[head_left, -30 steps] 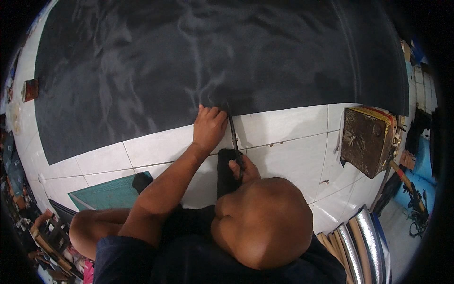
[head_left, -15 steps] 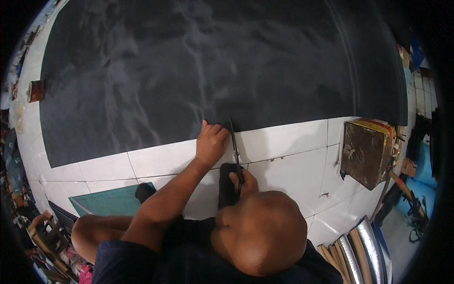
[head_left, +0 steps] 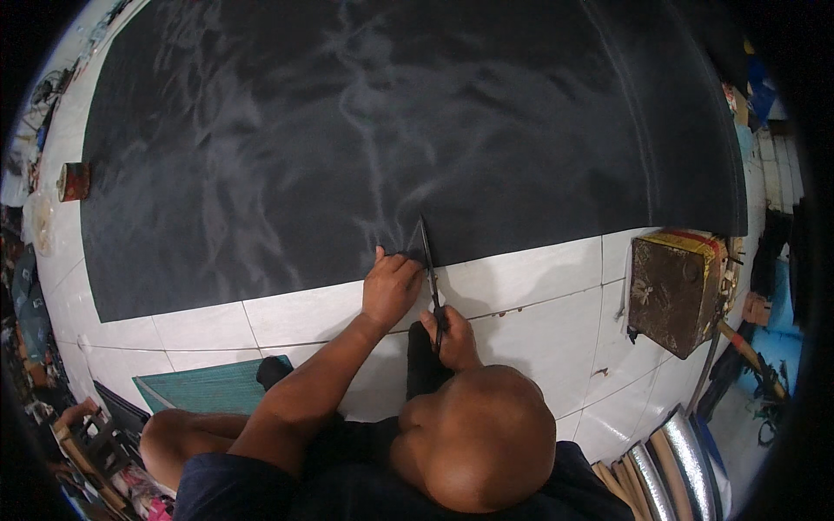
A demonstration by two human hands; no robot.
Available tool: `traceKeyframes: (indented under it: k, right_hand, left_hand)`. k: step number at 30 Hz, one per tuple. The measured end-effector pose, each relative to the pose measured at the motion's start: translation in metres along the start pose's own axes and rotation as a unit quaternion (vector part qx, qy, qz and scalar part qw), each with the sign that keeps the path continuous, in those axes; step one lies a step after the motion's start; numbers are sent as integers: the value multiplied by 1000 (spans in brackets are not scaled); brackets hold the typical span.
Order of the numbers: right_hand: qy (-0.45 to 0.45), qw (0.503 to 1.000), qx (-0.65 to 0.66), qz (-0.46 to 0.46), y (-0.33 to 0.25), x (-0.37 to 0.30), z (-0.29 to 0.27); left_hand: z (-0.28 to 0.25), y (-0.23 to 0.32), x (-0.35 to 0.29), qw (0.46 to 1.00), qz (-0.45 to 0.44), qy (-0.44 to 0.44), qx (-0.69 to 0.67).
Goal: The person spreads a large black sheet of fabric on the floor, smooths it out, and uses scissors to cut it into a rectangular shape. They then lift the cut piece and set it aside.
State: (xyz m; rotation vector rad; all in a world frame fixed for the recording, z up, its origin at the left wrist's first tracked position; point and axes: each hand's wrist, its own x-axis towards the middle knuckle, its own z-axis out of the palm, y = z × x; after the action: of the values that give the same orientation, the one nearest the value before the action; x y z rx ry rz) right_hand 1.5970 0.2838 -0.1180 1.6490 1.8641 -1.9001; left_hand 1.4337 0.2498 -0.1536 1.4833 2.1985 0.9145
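Observation:
A large sheet of black cloth (head_left: 287,174) with soft creases lies spread over the floor. At its near edge my left hand (head_left: 391,288) is closed on the cloth, fingertips pinching the edge just left of the scissors. My right hand (head_left: 459,340) grips the dark scissors (head_left: 429,260) by the handles. Their long blades point away from me and reach past the edge onto the cloth; whether fabric lies between them is hard to make out. Creases fan out near the tip. Close to the handles is a dark, sock-like shape (head_left: 424,365).
White floor tiles (head_left: 547,339) run along the near side. A brown block-like box (head_left: 673,295) stands near the cloth's right corner, a small tin (head_left: 75,181) at its left edge. A green mat (head_left: 200,388) lies left of me; rolled sheets (head_left: 669,469) stand lower right.
The view has shifted slightly, so the cloth appears lower. Relative to the cloth's edge, the scissors and my right hand have moved forward. My left hand keeps hold of the edge.

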Motion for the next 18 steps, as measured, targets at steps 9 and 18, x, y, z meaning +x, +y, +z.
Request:
traceKeyframes:
  k: [9,18]
  right_hand:
    - [26,998,-15,-50,-8,36,2]
    - [27,999,-16,-27,-6,46,6]
  left_hand:
    - [-5,0,3,998,-22,-51,-22]
    - [-11,-15,-9,982,111,-141,61]
